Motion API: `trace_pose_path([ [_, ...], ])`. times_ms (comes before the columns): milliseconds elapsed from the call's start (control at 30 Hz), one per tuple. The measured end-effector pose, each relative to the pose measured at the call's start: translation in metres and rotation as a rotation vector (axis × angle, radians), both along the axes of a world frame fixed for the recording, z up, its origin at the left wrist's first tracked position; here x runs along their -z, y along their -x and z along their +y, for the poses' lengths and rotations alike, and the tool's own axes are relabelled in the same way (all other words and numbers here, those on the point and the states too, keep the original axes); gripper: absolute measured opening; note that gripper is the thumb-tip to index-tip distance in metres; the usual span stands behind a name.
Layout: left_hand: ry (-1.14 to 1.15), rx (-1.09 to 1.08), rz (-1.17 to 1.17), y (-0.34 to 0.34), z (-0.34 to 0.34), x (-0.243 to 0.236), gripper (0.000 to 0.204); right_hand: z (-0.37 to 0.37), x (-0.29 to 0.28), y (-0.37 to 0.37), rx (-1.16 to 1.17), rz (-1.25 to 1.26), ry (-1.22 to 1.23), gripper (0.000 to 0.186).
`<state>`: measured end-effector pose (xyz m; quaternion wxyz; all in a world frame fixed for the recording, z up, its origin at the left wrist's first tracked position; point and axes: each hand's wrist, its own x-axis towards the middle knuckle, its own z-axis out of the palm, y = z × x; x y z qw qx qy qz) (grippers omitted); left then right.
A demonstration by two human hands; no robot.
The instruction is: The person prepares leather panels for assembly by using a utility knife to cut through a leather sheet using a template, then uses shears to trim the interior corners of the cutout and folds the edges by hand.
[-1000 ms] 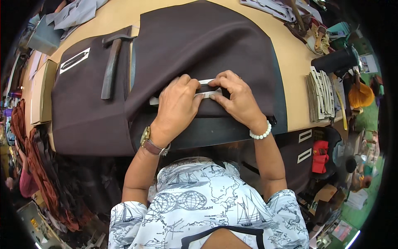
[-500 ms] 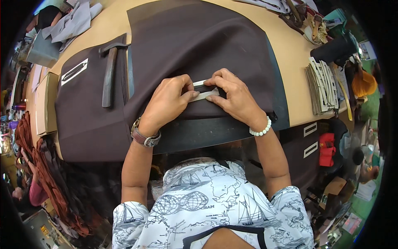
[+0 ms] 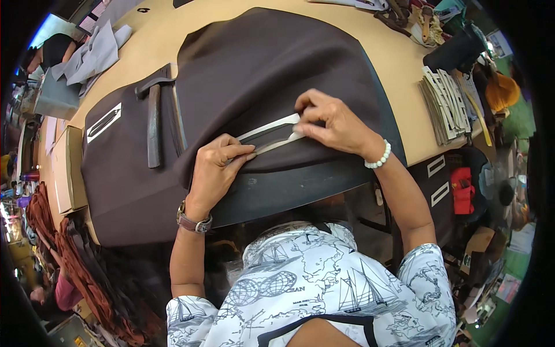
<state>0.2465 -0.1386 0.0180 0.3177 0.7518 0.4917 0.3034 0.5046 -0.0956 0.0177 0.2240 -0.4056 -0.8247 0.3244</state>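
A large sheet of dark brown leather-like material (image 3: 260, 52) lies in front of me, with a raised fold running across it. Set in it near the front edge is a slot framed by a white strip (image 3: 269, 128). At the slot's left end, my left hand (image 3: 217, 165) pinches the strip's near edge between thumb and fingers. The fingers of my right hand (image 3: 329, 121) are closed on the right end of the same strip, where a bit of it curls up. Under the sheet's front edge shows a dark board (image 3: 277, 191).
Left of the sheet, a hammer (image 3: 154, 121) rests on more brown material beside another white-framed slot (image 3: 104, 122). A cardboard box (image 3: 68, 168) stands at the left edge. Stacked pale frame-shaped pieces (image 3: 445, 107) and a black cylinder (image 3: 454, 55) are at the right. A person's arm shows far left.
My hands have spread apart along the white strip, the left toward the left and nearer, the right toward the right. More of the slot is now uncovered between them.
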Motion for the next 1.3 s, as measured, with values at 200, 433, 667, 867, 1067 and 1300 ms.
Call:
trace_pose_path([
  [200, -0.048, 0.016, -0.014, 0.002, 0.000, 0.003, 0.018, -0.003, 0.021, 0.038, 0.198, -0.241, -0.458, 0.053],
  [433, -0.078, -0.026, 0.180, 0.024, -0.011, -0.008, 0.016, -0.008, 0.026, 0.046, 0.257, -0.331, -0.440, 0.065],
  [667, -0.023, -0.065, 0.098, 0.038, -0.018, -0.006, 0.013, -0.011, 0.024, 0.062, 0.210, -0.343, -0.436, 0.065],
  [867, -0.153, -0.082, 0.145, 0.042, -0.022, 0.000, 0.014, -0.019, 0.021, 0.107, 0.107, -0.246, -0.402, 0.066],
  [1067, -0.194, -0.125, 0.070, 0.047, -0.028, 0.009, 0.015, -0.016, 0.022, 0.072, 0.232, -0.312, -0.403, 0.069],
  [1300, -0.212, -0.147, 0.032, 0.045, -0.028, 0.013, 0.021, -0.022, 0.024, 0.125, 0.067, -0.235, -0.470, 0.068],
])
